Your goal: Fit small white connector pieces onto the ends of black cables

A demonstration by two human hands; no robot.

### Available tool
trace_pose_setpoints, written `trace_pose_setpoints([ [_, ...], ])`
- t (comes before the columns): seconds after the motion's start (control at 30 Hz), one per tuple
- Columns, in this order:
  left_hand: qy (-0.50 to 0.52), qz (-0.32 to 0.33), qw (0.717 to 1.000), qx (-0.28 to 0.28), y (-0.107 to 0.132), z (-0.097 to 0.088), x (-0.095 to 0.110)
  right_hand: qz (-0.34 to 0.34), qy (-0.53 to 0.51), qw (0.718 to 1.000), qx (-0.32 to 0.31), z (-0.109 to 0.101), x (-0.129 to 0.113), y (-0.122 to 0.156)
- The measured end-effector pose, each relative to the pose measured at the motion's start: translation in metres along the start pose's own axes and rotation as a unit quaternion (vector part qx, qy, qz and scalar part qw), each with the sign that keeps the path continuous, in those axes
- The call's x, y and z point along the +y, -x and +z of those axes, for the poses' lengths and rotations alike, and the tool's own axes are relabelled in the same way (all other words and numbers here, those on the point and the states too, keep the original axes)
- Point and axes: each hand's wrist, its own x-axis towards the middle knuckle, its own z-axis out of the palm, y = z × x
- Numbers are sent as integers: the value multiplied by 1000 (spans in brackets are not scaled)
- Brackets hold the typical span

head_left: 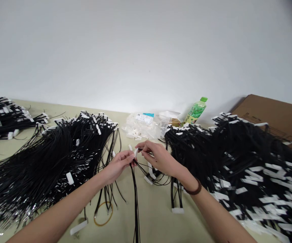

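Our hands at a small white plastic connector, mid-table between heaps of thin black wire.

We've got the connector pinched in our left hand, thumb and fingers closed, a bunch of thin black wires trailing below it. Our right hand has its fingertips nipped together on a black wire right beside it. Black cable piles with white connectors flank us on a pale yellow-green tabletop, up against a plain whitish wall. Near the wall: a clear plastic bag with a white printed label, too small for us to read; a green-capped bottle, lettering unclear; brown cardboard with printed outlines.
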Motion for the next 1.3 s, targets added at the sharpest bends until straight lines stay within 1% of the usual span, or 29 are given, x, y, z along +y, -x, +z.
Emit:
trace_pose_setpoints([
  [0.13,0,-1,1000,-4,0,-1,-2,-2,-7,1000,7,-1,0,-1],
  [0.33,-1,-3,1000,-5,0,-1,-1,-23,21,999,8,1,4,-1],
  [0.47,18,2,1000,-6,-1,-2,-1,-22,62,998,18,4,6,-1],
  [0.57,37,5,999,3,-2,-2,-2,-58,118,991,29,4,-1,-1],
  [0.63,49,8,999,8,-2,-3,-4,-98,152,984,10,3,-7,0],
  [0.7,61,5,998,17,-3,-3,-5,-124,179,976,-31,3,-12,1],
  [0.77,68,-7,997,25,-3,-4,-6,-133,205,967,-70,5,-15,3],
  [0.83,68,-16,997,28,-3,-5,-7,-132,219,963,-83,8,-13,3],
  [0.9,67,-12,997,28,-3,-5,-6,-133,191,970,-68,10,-9,2],
  [0.97,63,1,998,22,-3,-4,-5,-134,127,982,-37,11,-7,0],
  [1.03,59,10,998,16,-3,-4,-4,-119,57,991,3,9,-6,-2],
  [1.07,58,11,998,14,-3,-3,-3,-98,29,995,24,8,-7,-3],
  [1.13,58,7,998,19,-3,-2,-3,-28,-24,997,68,5,-9,-4],
  [1.2,59,3,998,24,-3,-2,-3,49,-106,987,113,0,-12,-5],
  [1.23,57,1,998,26,-3,-2,-3,81,-165,973,139,-3,-12,-6],
  [1.27,55,-2,998,28,-3,-2,-3,105,-229,953,171,-6,-12,-6],
  [1.3,52,-5,998,29,-3,-2,-2,122,-290,926,207,-11,-12,-6],
])
